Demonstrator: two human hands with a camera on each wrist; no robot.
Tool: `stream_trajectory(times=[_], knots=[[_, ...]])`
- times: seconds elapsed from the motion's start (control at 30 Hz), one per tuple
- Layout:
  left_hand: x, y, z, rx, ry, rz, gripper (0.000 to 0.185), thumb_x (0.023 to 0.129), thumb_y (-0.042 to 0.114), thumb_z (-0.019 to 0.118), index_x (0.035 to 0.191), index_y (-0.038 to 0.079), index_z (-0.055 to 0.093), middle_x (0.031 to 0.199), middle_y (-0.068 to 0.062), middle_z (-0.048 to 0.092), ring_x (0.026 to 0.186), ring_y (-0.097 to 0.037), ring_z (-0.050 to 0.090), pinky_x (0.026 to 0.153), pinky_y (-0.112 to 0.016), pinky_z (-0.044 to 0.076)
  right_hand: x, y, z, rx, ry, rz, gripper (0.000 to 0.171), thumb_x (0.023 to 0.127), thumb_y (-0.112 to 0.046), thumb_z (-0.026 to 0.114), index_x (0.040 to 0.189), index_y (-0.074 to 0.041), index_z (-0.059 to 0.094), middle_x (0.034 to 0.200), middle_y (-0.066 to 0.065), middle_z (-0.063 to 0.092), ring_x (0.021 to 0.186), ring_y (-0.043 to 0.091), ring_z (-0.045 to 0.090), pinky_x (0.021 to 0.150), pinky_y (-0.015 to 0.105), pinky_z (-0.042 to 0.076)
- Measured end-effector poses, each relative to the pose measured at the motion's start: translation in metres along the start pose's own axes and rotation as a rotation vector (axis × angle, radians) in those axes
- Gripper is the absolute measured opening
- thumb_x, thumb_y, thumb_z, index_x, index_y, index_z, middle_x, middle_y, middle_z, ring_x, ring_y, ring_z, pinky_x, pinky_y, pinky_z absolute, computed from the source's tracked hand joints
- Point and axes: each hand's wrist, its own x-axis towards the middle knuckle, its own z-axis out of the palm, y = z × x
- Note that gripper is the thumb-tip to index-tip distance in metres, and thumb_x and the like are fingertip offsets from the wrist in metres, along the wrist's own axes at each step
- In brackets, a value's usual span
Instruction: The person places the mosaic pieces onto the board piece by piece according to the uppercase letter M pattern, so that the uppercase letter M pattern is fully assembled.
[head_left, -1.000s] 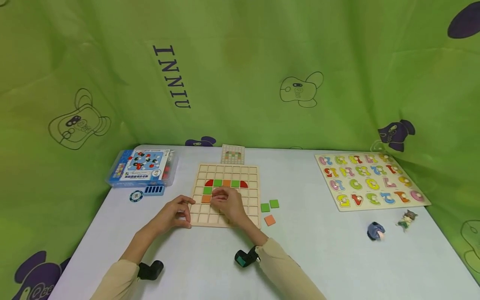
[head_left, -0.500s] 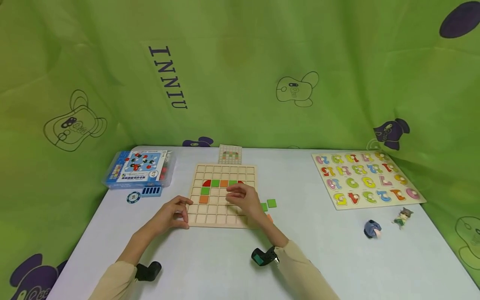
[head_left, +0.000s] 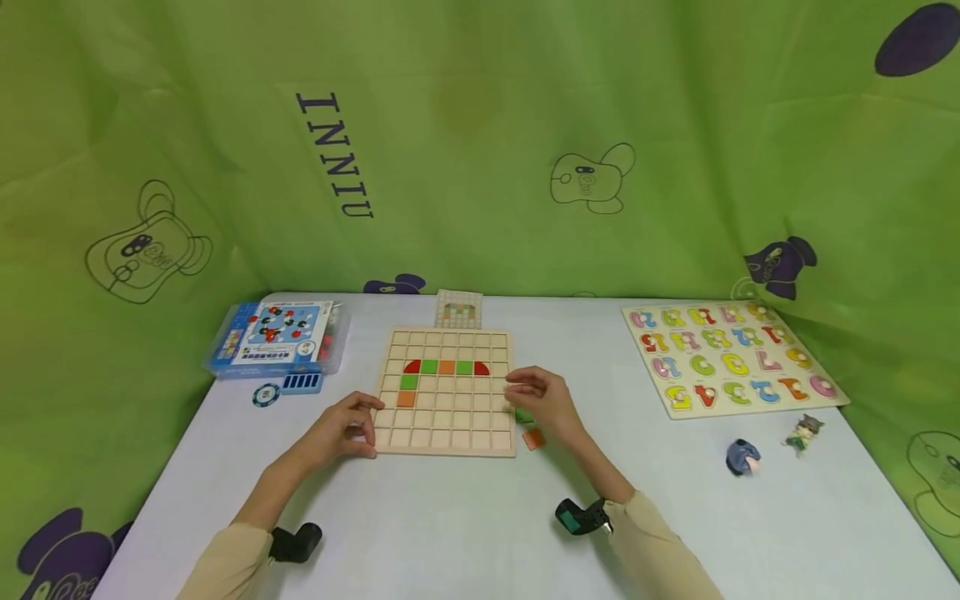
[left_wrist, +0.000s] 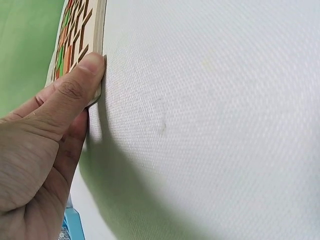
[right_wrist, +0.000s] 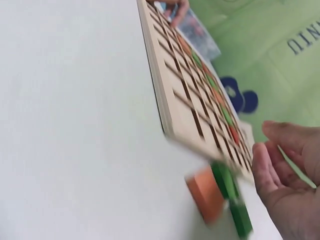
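Head view shows the left hand (head_left: 347, 427) bracing the wooden grid board (head_left: 447, 392) at its 7 o'clock corner, while the loosely open, empty right hand (head_left: 542, 402) hovers over light, stiff, thin green tiles (head_left: 525, 416) at the board's 4 o'clock, probably best pinched by their edges.

The scene is evenly and softly lit from above, and no glare is seen on the pale surface (head_left: 450, 517). Only faint shadows are cast beside the forearms in the head view, where straight lines are bowed towards the edges. A darker, soft-edged shadow is thrown under the left hand (left_wrist: 45, 145) in the left wrist view. The right wrist view is smeared by motion blur, most strongly on the orange tile (right_wrist: 204, 192) and the green tiles (right_wrist: 232, 200).
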Motion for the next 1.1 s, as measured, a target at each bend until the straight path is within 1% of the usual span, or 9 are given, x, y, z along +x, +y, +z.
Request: stream_trajectory(times=[0.1,0.2,0.3,0.47,0.57,0.7,0.8,0.9,1.1], knots=[[0.0,-0.001,0.0,0.004,0.001,0.002,0.023,0.068,-0.003,0.081,0.067,0.006,0.06,0.122,-0.025,0.049,0.113,-0.044,0.048,0.086,-0.041,0.053,-0.003,0.003,-0.019,-0.066,-0.01,-0.006,0.029,0.085,0.003,0.069,0.112,0.007,0.062,0.112,0.026,0.062,0.098,0.034,0.063,0.079,0.02,0.053],[0.001,-0.002,0.001,0.009,-0.002,-0.016,0.023,0.067,-0.003,0.082,0.067,0.007,0.06,0.123,-0.024,0.05,0.113,-0.042,0.048,0.087,-0.041,0.053,-0.006,0.009,-0.041,-0.144,-0.056,-0.023,0.029,0.085,0.0,0.07,0.113,0.004,0.062,0.112,0.023,0.063,0.096,0.031,0.064,0.079,0.02,0.053],[0.002,-0.003,0.002,0.008,-0.008,-0.034,0.024,0.068,-0.003,0.082,0.067,0.008,0.061,0.124,-0.023,0.049,0.113,-0.04,0.049,0.088,-0.042,0.052,-0.008,0.014,-0.061,-0.205,-0.107,-0.03,0.03,0.085,0.0,0.07,0.113,0.004,0.063,0.112,0.022,0.064,0.094,0.03,0.064,0.077,0.02,0.052],[0.003,-0.004,0.002,0.024,-0.007,-0.025,0.024,0.068,-0.003,0.082,0.067,0.009,0.061,0.124,-0.022,0.05,0.112,-0.04,0.05,0.087,-0.042,0.052,-0.011,0.019,-0.082,-0.299,-0.16,0.005,0.033,0.082,0.0,0.073,0.113,0.004,0.063,0.105,0.019,0.066,0.085,0.021,0.062,0.071,0.019,0.05],[0.002,-0.004,0.002,0.039,-0.002,-0.023,0.025,0.068,-0.003,0.082,0.067,0.01,0.061,0.123,-0.022,0.051,0.112,-0.04,0.05,0.087,-0.042,0.053,-0.01,0.021,-0.084,-0.352,-0.192,0.021,0.034,0.08,-0.002,0.075,0.112,0.001,0.065,0.101,0.014,0.067,0.081,0.017,0.059,0.067,0.019,0.048],[0.001,-0.003,0.002,0.046,0.006,-0.013,0.025,0.068,-0.003,0.082,0.067,0.01,0.061,0.123,-0.022,0.051,0.112,-0.039,0.05,0.086,-0.041,0.053,-0.007,0.022,-0.081,-0.41,-0.212,-0.004,0.033,0.079,-0.003,0.077,0.11,-0.003,0.067,0.099,0.009,0.068,0.077,0.015,0.055,0.065,0.02,0.046],[0.001,-0.003,0.002,0.044,0.01,0.01,0.024,0.068,-0.002,0.082,0.067,0.01,0.061,0.122,-0.023,0.051,0.111,-0.041,0.05,0.085,-0.04,0.054,-0.006,0.023,-0.078,-0.435,-0.202,-0.024,0.029,0.079,-0.003,0.077,0.107,-0.003,0.069,0.095,0.007,0.068,0.073,0.014,0.053,0.063,0.02,0.045],[0.001,-0.004,0.001,0.044,0.014,0.028,0.024,0.067,0.0,0.082,0.067,0.009,0.061,0.121,-0.023,0.052,0.111,-0.042,0.05,0.084,-0.04,0.054,-0.006,0.023,-0.076,-0.447,-0.186,-0.021,0.027,0.079,-0.003,0.077,0.104,-0.005,0.069,0.091,0.005,0.067,0.072,0.013,0.051,0.062,0.021,0.044],[0.002,-0.004,0.0,0.037,0.001,0.006,0.023,0.069,0.0,0.082,0.067,0.009,0.06,0.122,-0.023,0.051,0.109,-0.041,0.051,0.085,-0.042,0.053,-0.007,0.024,-0.076,-0.444,-0.169,-0.046,0.025,0.079,-0.004,0.077,0.103,-0.004,0.069,0.088,0.005,0.066,0.071,0.013,0.051,0.061,0.021,0.044]])
